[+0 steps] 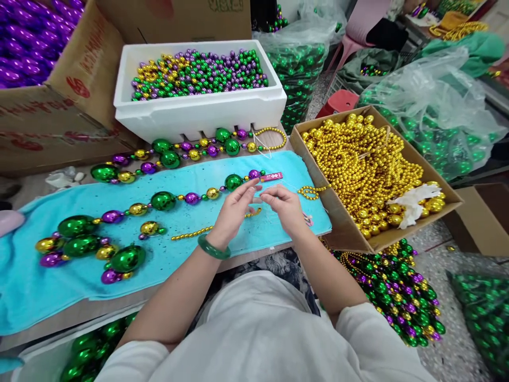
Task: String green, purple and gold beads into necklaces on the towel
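Observation:
My left hand [235,208], with a green bangle [213,247] at its wrist, has its thumb and fingers drawn together over the blue towel. Close beside it, my right hand [283,206] pinches a thin clear thread [292,183], hard to see. Leftward from my hands runs a strand of green, purple and gold beads [192,198], doubling back at the far left with large green beads [77,226]. A red-pink label [271,176] lies just beyond my fingertips. Partly under my left hand is a short gold bead string [193,232].
Behind the blue towel [222,178] lies a finished-looking bead strand [194,154], before a white foam box [199,109] of mixed beads. A cardboard box [353,241] of gold beads stands at right. Purple beads [27,42] fill a carton at left. Bead strands [397,297] hang below the table's right side.

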{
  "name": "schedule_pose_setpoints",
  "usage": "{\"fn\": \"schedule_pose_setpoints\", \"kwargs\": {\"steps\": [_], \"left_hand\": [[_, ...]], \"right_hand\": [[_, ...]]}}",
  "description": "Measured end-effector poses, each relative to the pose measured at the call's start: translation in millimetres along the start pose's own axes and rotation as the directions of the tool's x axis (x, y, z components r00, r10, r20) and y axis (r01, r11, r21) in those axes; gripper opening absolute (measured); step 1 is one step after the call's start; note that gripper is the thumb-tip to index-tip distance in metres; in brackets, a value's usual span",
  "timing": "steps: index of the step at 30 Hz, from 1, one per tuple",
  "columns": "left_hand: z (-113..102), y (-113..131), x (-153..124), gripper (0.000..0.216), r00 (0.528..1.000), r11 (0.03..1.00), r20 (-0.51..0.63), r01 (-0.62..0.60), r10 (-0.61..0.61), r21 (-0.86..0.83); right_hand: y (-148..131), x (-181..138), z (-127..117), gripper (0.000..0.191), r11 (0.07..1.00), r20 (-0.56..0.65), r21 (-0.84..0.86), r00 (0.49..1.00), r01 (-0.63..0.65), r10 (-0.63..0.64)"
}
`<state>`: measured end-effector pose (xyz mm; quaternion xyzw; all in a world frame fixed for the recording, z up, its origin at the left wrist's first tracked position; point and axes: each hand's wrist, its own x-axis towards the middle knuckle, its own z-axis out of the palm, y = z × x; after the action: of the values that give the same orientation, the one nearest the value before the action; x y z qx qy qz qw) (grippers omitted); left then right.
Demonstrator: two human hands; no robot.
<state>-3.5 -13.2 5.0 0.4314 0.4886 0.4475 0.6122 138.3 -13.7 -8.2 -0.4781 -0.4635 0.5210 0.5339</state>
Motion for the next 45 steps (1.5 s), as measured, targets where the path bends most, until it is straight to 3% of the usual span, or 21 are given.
{"fn": "schedule_pose_setpoints", "kwargs": {"steps": [5, 8, 17, 21, 24, 26, 28, 30, 33, 36, 40, 45], "left_hand": [[-7, -12, 4, 0.028, 0.99, 0.993, 0.142, -0.014, -0.003, 0.12], [-8, -17, 5, 0.022, 0.993, 0.985, 0.118, -0.005, -0.016, 0.171], [-10, -20, 8, 0.02, 0.997, 0.944, 0.075, -0.046, 0.023, 0.328], [-8, -21, 8, 0.019, 0.996, 0.921, 0.081, -0.076, 0.049, 0.381], [-11, -18, 6, 0.019, 0.998, 0.941, 0.045, -0.053, 0.041, 0.335], [-13, -14, 2, 0.021, 0.999, 0.961, 0.006, -0.036, 0.035, 0.276], [-14, -8, -3, 0.023, 1.0, 0.974, -0.01, -0.026, 0.029, 0.225], [-13, -2, -7, 0.025, 1.0, 0.982, -0.007, -0.015, 0.017, 0.19], [-8, -1, -13, 0.026, 1.0, 0.991, -0.021, -0.001, 0.004, 0.13], [-1, -6, -23, 0.024, 0.999, 0.997, -0.054, 0.01, -0.006, 0.081], [0, -13, -39, 0.018, 0.998, 0.997, -0.025, -0.064, 0.065, 0.048], [-22, -8, -48, 0.02, 0.987, 0.98, -0.068, -0.132, 0.143, 0.151]], "right_hand": [[-1, 4, -6, 0.014, 0.962, -0.037, 0.182, 0.977, -0.202, 0.212], [0, 7, -8, 0.019, 0.94, -0.071, 0.224, 0.958, -0.257, 0.279], [1, 18, -19, 0.023, 0.935, -0.245, 0.288, 0.928, -0.208, 0.282], [-1, 28, -35, 0.029, 0.931, -0.309, 0.324, 0.911, -0.169, 0.273], [0, 44, -59, 0.026, 0.984, -0.439, 0.17, 0.889, -0.062, 0.132], [5, 57, -72, 0.019, 0.995, -0.479, -0.088, 0.878, -0.038, -0.009], [13, 71, -75, 0.011, 0.915, -0.373, -0.402, 0.919, -0.035, -0.129], [21, 83, -67, 0.008, 0.758, -0.175, -0.652, 0.97, 0.016, -0.171], [28, 101, -42, 0.014, 0.514, 0.036, -0.853, 0.993, 0.091, -0.115], [26, 114, -20, 0.011, 0.38, 0.057, -0.923, 0.998, 0.057, -0.011], [21, 130, -7, 0.019, 0.355, 0.05, -0.935, 0.989, -0.003, 0.139], [18, 148, 0, 0.014, 0.362, 0.037, -0.931, 0.977, -0.042, 0.209]]}}
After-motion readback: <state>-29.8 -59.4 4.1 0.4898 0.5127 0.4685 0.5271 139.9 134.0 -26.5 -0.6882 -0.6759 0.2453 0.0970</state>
